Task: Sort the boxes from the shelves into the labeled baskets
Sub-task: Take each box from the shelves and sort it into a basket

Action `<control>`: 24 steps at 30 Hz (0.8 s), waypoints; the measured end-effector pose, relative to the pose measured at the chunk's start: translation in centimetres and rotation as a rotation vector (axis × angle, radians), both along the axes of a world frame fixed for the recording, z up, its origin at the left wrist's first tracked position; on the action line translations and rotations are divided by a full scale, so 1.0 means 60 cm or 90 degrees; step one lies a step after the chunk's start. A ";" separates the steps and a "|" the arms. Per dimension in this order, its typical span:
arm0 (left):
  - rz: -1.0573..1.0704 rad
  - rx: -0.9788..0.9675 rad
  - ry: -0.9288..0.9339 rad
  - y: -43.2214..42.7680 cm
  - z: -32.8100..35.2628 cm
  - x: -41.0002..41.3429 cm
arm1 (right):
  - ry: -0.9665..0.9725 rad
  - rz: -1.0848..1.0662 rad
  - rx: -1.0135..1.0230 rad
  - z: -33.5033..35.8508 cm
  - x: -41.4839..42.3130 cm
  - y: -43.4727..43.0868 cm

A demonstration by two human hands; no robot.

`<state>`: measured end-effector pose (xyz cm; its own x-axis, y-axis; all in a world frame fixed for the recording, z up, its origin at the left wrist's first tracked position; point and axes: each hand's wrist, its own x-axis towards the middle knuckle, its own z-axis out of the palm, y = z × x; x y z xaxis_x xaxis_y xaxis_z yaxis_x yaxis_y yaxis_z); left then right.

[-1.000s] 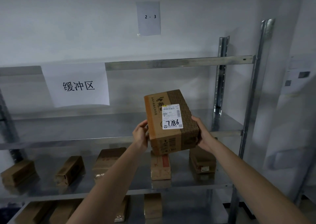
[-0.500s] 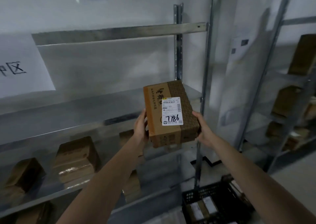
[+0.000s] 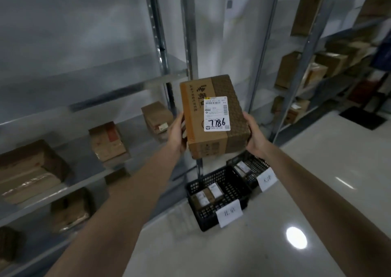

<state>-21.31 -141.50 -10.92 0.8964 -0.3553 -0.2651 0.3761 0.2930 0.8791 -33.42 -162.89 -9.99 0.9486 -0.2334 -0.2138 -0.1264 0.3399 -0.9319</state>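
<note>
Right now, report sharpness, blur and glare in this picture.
Head view: the held box and its white label are sharp; the shelf boxes at left are smeared; a bright glare spot lies on the floor; basket tags are too blurred to read.

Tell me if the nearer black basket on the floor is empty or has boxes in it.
Not empty: the nearer basket holds at least two small boxes with white labels.

You stood in a parcel storeroom: metal shelving (image 3: 188,44) held taped cardboard parcels (image 3: 108,142), and labelled black baskets (image 3: 203,215) sat on the floor (image 3: 243,253) just beside its upright.
</note>
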 end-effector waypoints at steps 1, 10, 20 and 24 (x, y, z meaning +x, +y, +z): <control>-0.006 0.005 0.002 -0.025 -0.006 -0.011 | 0.000 0.008 -0.001 -0.006 -0.014 -0.023; -0.005 -0.010 0.083 -0.242 -0.078 -0.089 | 0.033 0.048 -0.004 -0.073 -0.074 -0.255; 0.034 0.042 0.093 -0.425 -0.120 -0.064 | 0.081 0.056 0.006 -0.121 -0.031 -0.432; 0.061 0.035 0.097 -0.516 -0.127 -0.001 | 0.091 0.035 0.004 -0.125 0.026 -0.511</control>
<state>-21.34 -172.44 -18.57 0.8732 -0.2514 -0.4175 0.4792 0.2875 0.8293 -31.86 -193.54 -17.49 0.9195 -0.1804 -0.3491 -0.2764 0.3346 -0.9009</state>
